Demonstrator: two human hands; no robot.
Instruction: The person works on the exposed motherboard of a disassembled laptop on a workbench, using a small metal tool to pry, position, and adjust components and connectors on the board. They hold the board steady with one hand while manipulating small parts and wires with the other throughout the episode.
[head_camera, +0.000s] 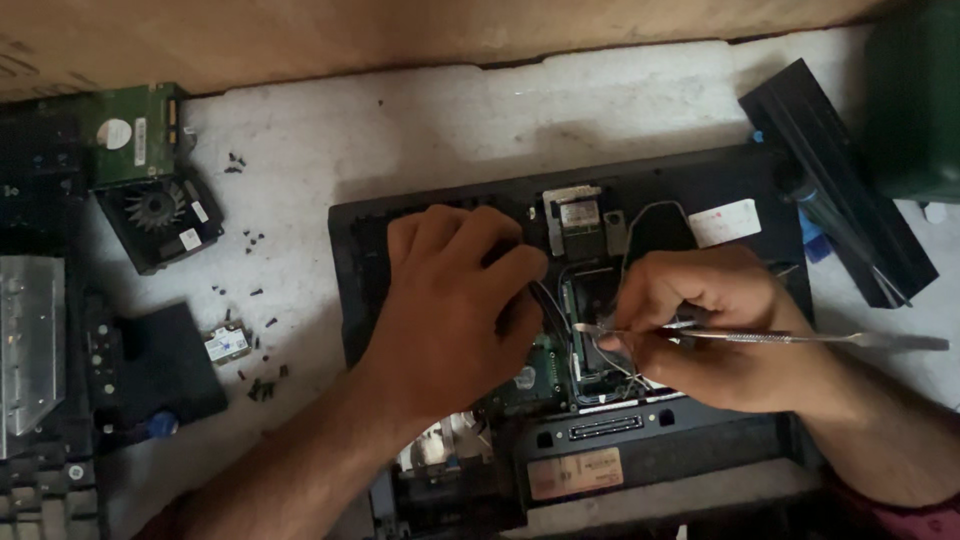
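On the bench (400, 120), one opened laptop chassis (700, 190) lies under two hands: left hand (450, 300) pressed flat on it, grasping nothing; right hand (700, 330) clenched on one metal pry tool (800, 339), tip at the circuit board (590, 330). One detached fan (160, 215) lies left

Left hand (450, 300) covers centre of opened laptop base (700, 190); parts under palm hidden. Right hand (710, 330) hides middle of metal spudger (800, 338) and board area beneath. Spudger tip contact point at frame centre too small to tell. Green box (915, 90) cut off by upper right edge. Keyboard (40, 500) and metal plate (30, 340) cut off at left edge. Loose screws (262, 385) on counter (400, 120): count unclear, blurred. Laptop base lower edge runs off frame bottom.
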